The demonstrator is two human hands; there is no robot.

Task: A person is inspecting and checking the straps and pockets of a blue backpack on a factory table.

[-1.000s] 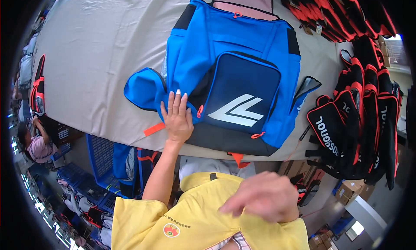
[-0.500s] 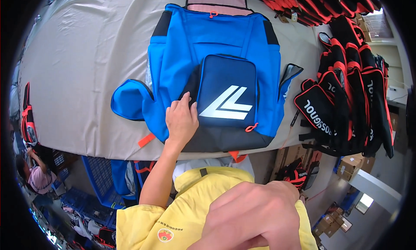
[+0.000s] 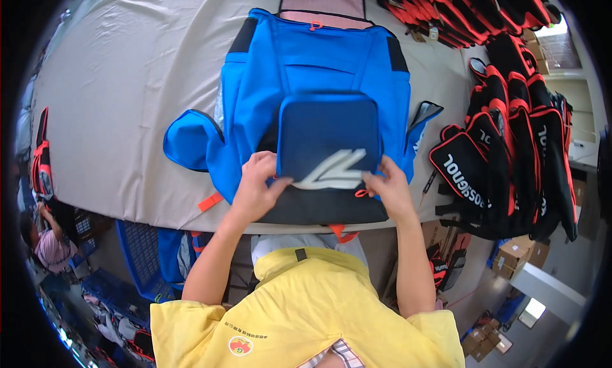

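Room: a workshop, with a wide grey table (image 3: 127, 100) seen from above; boxes and crates on the floor below.
Left hand (image 3: 258, 189): fingers curled narrow, pinching the lower left corner of the navy pocket (image 3: 328, 142).
Right hand (image 3: 389, 188): likewise curled, gripping the pocket's lower right corner by an orange pull.
Pocket: on the front of the blue backpack (image 3: 306, 68), low and central; both hands hold its bottom edge, which seems lifted slightly off the bag.
Backpack: flat on the table, its base at the near edge, its top far from the person; a blue side flap (image 3: 188, 142) spreads to the left of the pocket.
Progress: by my reading the bag is laid out and squared, and the pocket is just being handled; whether its zip is open I cannot tell.
Right of the backpack: a row of black-and-red bags (image 3: 510, 145), overlapping.
Far left of the backpack: another person (image 3: 44, 247) below the table edge.
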